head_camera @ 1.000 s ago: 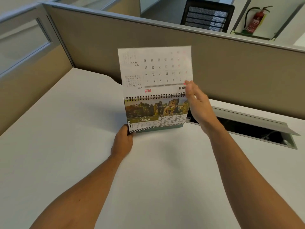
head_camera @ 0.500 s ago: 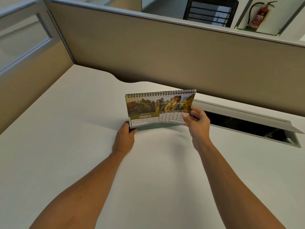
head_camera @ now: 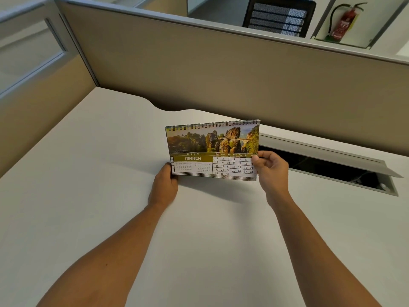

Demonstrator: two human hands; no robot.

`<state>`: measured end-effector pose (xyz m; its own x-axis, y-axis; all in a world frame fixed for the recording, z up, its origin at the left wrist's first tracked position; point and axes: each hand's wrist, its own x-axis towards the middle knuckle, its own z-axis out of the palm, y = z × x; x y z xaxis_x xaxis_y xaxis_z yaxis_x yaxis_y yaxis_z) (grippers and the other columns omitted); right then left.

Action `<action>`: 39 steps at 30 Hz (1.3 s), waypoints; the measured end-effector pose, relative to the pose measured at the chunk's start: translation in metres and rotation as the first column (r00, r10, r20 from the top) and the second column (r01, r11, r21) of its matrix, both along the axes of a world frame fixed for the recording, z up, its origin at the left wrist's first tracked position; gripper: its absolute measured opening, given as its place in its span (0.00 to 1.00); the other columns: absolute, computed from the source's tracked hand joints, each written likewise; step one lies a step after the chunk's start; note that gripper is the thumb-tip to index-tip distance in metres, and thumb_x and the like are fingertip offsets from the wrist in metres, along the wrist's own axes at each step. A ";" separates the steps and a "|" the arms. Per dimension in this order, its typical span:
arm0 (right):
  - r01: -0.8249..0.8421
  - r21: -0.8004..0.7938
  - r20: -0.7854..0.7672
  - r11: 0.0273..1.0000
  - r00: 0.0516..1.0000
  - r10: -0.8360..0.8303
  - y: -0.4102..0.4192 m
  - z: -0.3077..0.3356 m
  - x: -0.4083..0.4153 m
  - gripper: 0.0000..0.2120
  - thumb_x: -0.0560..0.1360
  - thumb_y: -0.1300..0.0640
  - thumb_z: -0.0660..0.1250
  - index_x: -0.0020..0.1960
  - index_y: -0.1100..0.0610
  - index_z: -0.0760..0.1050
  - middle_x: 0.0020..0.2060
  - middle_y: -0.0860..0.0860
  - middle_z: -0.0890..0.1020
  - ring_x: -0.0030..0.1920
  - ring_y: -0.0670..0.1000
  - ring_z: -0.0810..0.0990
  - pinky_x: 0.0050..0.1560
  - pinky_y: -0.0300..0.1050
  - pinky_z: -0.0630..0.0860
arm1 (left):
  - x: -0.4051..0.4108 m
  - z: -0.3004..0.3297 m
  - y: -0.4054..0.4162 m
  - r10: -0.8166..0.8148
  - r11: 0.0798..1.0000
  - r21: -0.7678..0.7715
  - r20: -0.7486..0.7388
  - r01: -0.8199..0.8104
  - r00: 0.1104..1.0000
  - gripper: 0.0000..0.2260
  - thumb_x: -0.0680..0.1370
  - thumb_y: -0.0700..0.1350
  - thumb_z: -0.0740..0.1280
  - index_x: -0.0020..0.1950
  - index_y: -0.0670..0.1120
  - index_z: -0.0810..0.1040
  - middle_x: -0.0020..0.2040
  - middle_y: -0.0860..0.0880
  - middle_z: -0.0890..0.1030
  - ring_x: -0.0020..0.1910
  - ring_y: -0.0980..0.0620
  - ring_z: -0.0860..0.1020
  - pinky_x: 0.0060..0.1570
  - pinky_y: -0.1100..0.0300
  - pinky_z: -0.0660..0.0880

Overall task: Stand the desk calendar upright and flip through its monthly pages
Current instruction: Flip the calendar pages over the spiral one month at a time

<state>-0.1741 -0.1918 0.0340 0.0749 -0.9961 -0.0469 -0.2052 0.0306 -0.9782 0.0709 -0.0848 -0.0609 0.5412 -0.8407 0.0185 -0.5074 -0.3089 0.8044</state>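
I see the upright desk calendar (head_camera: 212, 149), long axis left-right; my left hand (head_camera: 164, 185) grasps its lower-left corner, right hand (head_camera: 271, 171) pinches the March page's right edge.

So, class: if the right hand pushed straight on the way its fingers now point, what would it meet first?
The right hand points left across the desk calendar, and its grip is already on that calendar's right edge. The March page comes first; further along that line, roughly, waits the left hand. Depth is uncertain.
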 end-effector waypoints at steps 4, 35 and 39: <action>-0.068 0.045 0.061 0.997 0.996 0.066 -0.002 0.017 -0.005 0.06 0.79 0.59 0.65 0.46 0.55 0.80 0.38 0.47 0.87 0.41 0.46 0.86 0.37 0.37 0.79 | 0.000 0.003 0.002 -0.013 0.998 -0.058 -0.055 0.010 0.998 0.14 0.77 0.42 0.66 0.62 0.49 0.74 0.60 0.46 0.80 0.59 0.45 0.78 0.55 0.48 0.78; -0.147 -0.018 0.075 0.989 0.986 0.148 -0.014 0.014 0.024 0.12 0.79 0.55 0.65 0.57 0.40 0.79 0.54 0.40 0.84 0.59 0.41 0.80 0.55 0.38 0.77 | 0.001 -0.002 -0.003 0.002 0.997 -0.073 -0.045 -0.005 0.999 0.11 0.78 0.40 0.65 0.61 0.44 0.73 0.61 0.44 0.80 0.59 0.44 0.77 0.56 0.55 0.75; -0.099 0.040 0.019 0.994 0.995 0.098 -0.011 0.007 0.026 0.22 0.77 0.55 0.69 0.71 0.54 0.72 0.57 0.45 0.82 0.58 0.41 0.80 0.63 0.50 0.76 | 0.000 -0.002 -0.003 -0.003 0.997 -0.083 -0.042 0.000 0.999 0.11 0.78 0.40 0.65 0.61 0.44 0.73 0.61 0.44 0.80 0.59 0.44 0.77 0.56 0.57 0.75</action>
<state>-0.1486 -0.2025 0.0411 0.1737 -0.9811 -0.0849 -0.1930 0.0506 -0.9799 0.0714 -0.0881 -0.0630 0.5417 -0.8380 0.0650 -0.4727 -0.2398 0.8480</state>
